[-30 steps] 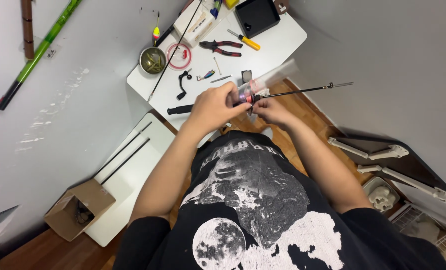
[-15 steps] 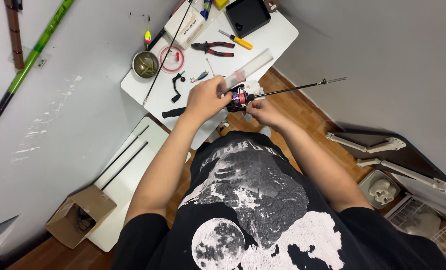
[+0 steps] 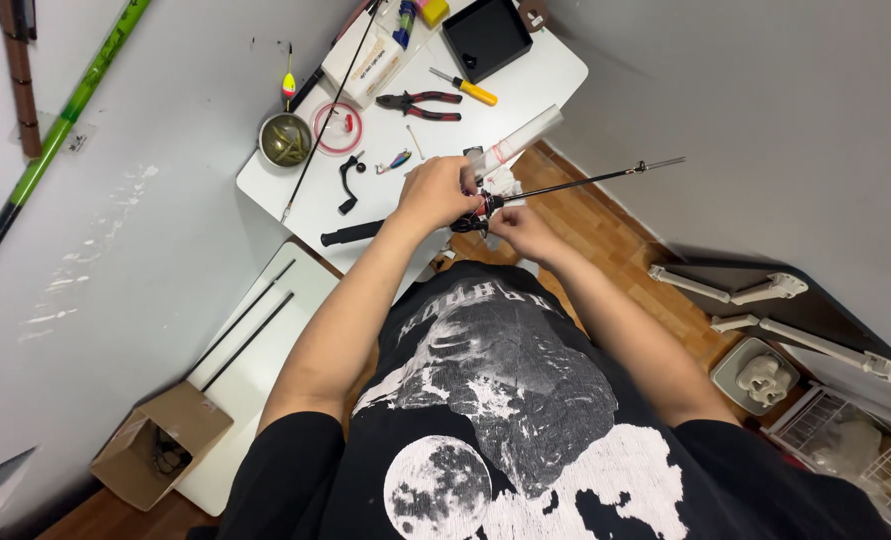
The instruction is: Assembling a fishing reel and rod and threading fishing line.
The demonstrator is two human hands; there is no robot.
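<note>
Two bare hands meet over the near edge of a white tabletop, seen from above the person's chest. Both are closed on a small fishing reel fixed to a thin dark rod section, which is held in the air just above the tabletop edge, its tip pointing right over the wooden floor. The left hand wraps over the reel from above, forearm stretched straight forward. The right hand comes up from below with fingertips pinched at the reel's underside, elbow bent outward. A likely risk is that a small part slips from the pinching fingers and falls to the floor, since the work hangs past the tabletop edge. The long rod could also swing and knock the white tube lying close behind it. Red-handled pliers and a yellow screwdriver lie further back, well apart.
</note>
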